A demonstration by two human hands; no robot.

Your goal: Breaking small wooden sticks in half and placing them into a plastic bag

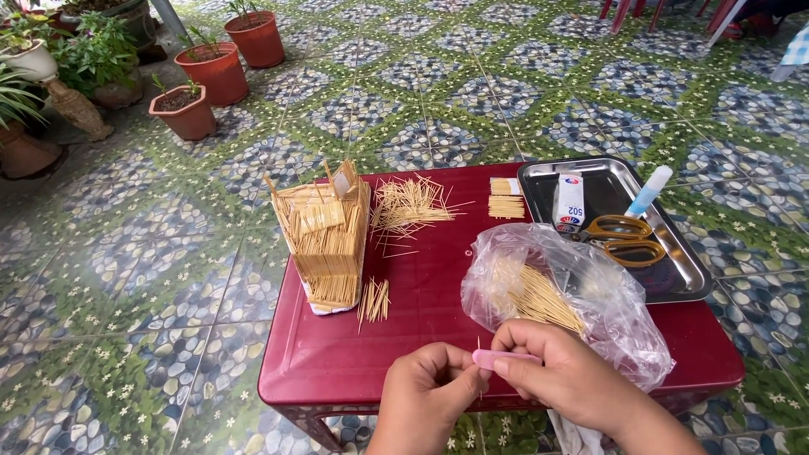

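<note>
My left hand [430, 383] and my right hand [560, 371] meet at the near edge of a dark red plastic table [421, 286]. Together they pinch a small pink cutter-like tool [497, 358] and a thin toothpick held upright. Just beyond my right hand lies a clear plastic bag [573, 286] holding several toothpicks. A small house model made of toothpicks [324, 236] stands at the table's left side. Loose toothpicks [409, 206] lie behind it, and a small bunch [375, 299] lies beside its base.
A metal tray [683, 253] at the right holds orange-handled scissors [624, 236], a glue pack and a blue-white tube [649, 192]. Two neat stacks of cut sticks [506, 200] lie near it. Terracotta plant pots [211, 72] stand on the patterned tile floor far left.
</note>
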